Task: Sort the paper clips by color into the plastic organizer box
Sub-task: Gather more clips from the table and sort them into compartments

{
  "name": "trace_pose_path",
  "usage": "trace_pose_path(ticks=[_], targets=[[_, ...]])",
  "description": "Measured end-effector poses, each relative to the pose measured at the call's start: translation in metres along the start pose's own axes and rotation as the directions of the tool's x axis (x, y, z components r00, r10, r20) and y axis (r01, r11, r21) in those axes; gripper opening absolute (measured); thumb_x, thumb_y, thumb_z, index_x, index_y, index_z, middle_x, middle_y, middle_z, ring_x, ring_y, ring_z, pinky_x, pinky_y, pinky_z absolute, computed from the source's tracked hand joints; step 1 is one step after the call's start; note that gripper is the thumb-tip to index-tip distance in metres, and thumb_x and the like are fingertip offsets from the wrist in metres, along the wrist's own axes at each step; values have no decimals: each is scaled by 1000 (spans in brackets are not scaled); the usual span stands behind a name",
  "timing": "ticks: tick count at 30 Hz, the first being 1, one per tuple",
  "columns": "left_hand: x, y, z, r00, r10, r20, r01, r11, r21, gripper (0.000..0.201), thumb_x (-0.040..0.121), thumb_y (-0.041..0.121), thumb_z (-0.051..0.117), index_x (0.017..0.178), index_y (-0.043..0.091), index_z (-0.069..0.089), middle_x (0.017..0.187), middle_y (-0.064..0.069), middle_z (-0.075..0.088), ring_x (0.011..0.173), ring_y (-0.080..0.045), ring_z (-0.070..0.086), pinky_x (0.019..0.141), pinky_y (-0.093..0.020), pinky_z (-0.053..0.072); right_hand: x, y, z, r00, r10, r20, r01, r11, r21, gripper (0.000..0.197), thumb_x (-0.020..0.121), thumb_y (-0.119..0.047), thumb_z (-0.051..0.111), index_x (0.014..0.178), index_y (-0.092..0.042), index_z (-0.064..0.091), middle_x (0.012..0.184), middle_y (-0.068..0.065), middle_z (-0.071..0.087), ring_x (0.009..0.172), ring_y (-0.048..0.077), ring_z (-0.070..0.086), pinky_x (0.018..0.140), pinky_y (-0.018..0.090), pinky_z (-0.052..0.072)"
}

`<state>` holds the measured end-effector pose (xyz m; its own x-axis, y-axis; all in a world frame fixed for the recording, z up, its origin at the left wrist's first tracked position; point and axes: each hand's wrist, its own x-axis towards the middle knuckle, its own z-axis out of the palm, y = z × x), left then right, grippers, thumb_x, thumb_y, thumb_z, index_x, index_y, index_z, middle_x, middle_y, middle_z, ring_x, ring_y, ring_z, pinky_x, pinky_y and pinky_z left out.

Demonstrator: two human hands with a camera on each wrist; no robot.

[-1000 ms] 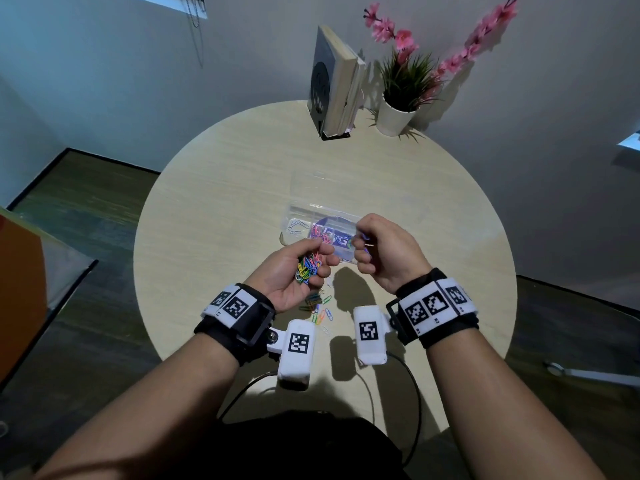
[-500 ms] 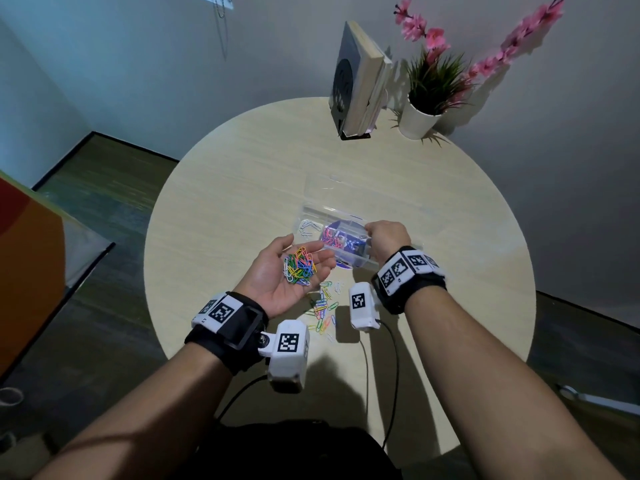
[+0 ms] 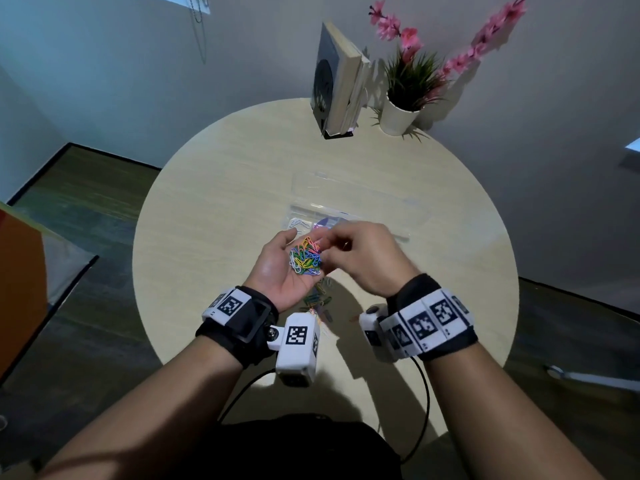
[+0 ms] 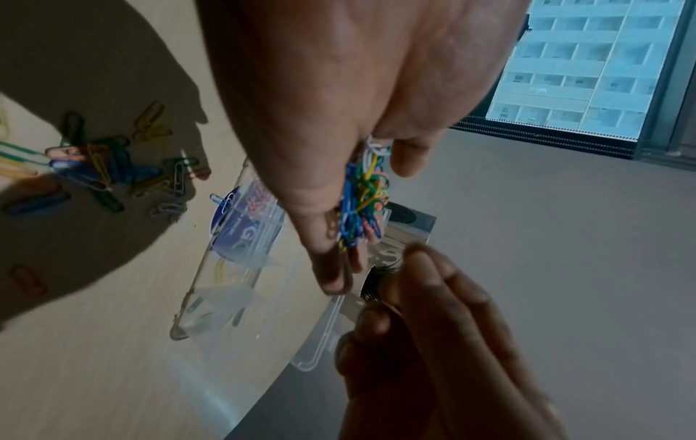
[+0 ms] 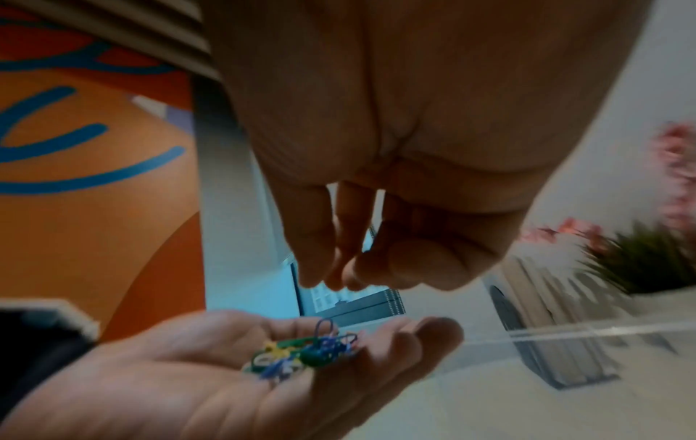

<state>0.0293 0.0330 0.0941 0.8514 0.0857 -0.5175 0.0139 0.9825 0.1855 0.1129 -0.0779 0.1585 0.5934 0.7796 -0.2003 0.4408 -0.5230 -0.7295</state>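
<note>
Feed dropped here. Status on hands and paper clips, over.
Left hand palm up, carrying mixed paper clips. Right hand above them, fingers pinched, contents unclear. Organizer box open behind; more clips loose on table.

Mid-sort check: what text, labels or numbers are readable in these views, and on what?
"G": a large pale letter on the blue label inside the organizer box; the rest of that label is blurred.
On the book cover: print too small to read.
On the wrist bands: black-and-white square codes only, no words.

Two hands (image 3: 277,271) (image 3: 367,261), one box (image 3: 391,226), one plant (image 3: 408,77)
</note>
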Motion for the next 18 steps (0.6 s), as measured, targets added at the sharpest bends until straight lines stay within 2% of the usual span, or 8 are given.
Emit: trace_pose_path(ticks=[1, 4, 6, 8, 12, 14, 16, 18], targets=[[-1, -1, 1, 1000, 2, 9, -2, 1000, 5, 58, 95, 30, 32, 141, -5, 38, 128, -21, 52, 95, -27, 60, 77, -33, 57, -1, -2, 3, 1000, -6, 23, 8, 997, -77, 14, 78, -13, 70, 81, -27, 69, 75, -4, 67, 70, 11, 62, 71, 28, 50], [-5, -3, 3, 1000, 8, 21, -8, 1000, 3, 46, 98, 28, 31, 125, -3, 52, 96, -18, 64, 76, -25, 65, 64, -28, 54, -1, -3, 11, 999, -25, 43, 36, 960, -278, 22, 80, -15, 67, 102, -20, 69, 89, 1, 68, 79, 15, 56, 68, 27, 42], [-8, -3, 5, 1000, 22, 4, -22, 1000, 3, 40, 97, 26, 34, 113, -2, 57, 90, -15, 65, 70, -22, 63, 60, -26, 52, 0, -3, 14, 996, -77, 44, 87, 928, -362, 22, 83, -12, 64, 104, -16, 68, 96, 4, 67, 88, 20, 58, 70, 28, 38], [-10, -2, 6, 999, 31, -14, -31, 999, 7, 36, 96, 25, 36, 104, -1, 59, 86, -14, 65, 66, -21, 61, 59, -24, 50, 0, -3, 16, 989, -143, 41, 148, 905, -399, 23, 85, -11, 61, 106, -14, 68, 99, 5, 68, 95, 24, 60, 76, 32, 44], [-14, -3, 8, 1000, 25, 7, -25, 999, -24, 33, 92, 23, 39, 96, -2, 60, 79, -15, 65, 60, -23, 63, 58, -28, 55, -2, 2, 12, 984, -180, 10, 171, 912, -373, 18, 87, -15, 59, 103, -13, 68, 96, 7, 66, 94, 24, 59, 83, 37, 45], [-15, -3, 9, 999, 20, 26, -20, 1000, -10, 37, 88, 22, 40, 100, -5, 62, 89, -18, 63, 71, -26, 65, 61, -34, 57, -2, 5, 9, 990, -124, -61, 110, 975, -193, 6, 84, -15, 61, 87, -13, 66, 86, 4, 67, 83, 18, 63, 75, 36, 49], [-15, -3, 9, 1000, 16, 24, -16, 1000, 12, 42, 93, 23, 36, 111, -7, 59, 100, -23, 63, 83, -31, 66, 64, -41, 59, -5, 5, 4, 993, -6, -117, 26, 985, 169, 15, 79, -6, 59, 65, -11, 55, 69, 3, 65, 62, 11, 64, 60, 32, 50], [-14, -3, 8, 999, 13, 30, -14, 1000, 21, 46, 97, 25, 31, 122, -7, 53, 102, -25, 65, 82, -33, 69, 72, -45, 59, -6, 3, 1, 993, 89, -77, -31, 827, 562, 33, 76, 12, 46, 52, -11, 51, 66, 5, 67, 61, 20, 62, 55, 29, 52]])
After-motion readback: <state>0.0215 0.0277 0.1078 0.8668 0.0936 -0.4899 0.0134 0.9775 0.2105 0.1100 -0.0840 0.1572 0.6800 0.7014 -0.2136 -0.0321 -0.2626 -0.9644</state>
